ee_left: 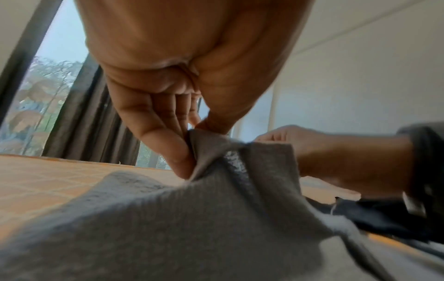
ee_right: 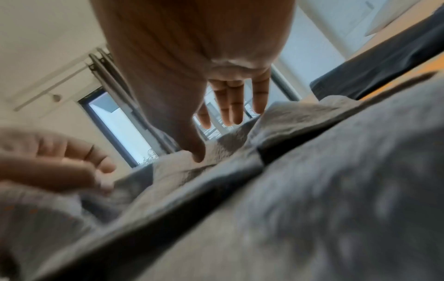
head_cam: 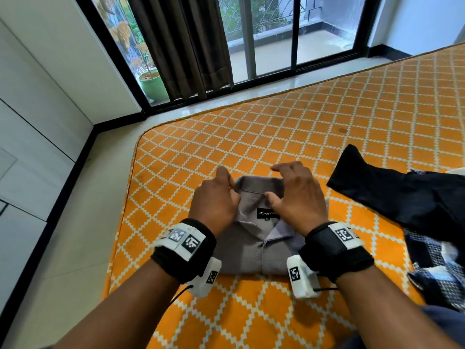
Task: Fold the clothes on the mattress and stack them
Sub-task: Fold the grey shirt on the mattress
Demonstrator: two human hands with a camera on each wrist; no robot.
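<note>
A grey collared shirt (head_cam: 251, 250) lies folded, collar away from me, on the orange diamond-patterned mattress (head_cam: 276, 127). My left hand (head_cam: 219, 197) is at the collar's left end; in the left wrist view this hand (ee_left: 190, 133) pinches the grey fabric (ee_left: 168, 228) between thumb and fingers. My right hand (head_cam: 297, 197) is over the collar's right side. In the right wrist view its fingers (ee_right: 230, 106) are straight above the collar edge, and the thumb presses on the shirt (ee_right: 312, 190).
A heap of dark clothes (head_cam: 402, 197) and a checked garment (head_cam: 440, 260) lie to the right of the shirt. The mattress's left edge meets pale floor tiles (head_cam: 75, 235). Beyond the far edge are a sliding window, a brown curtain (head_cam: 186, 46) and a green pot (head_cam: 153, 86).
</note>
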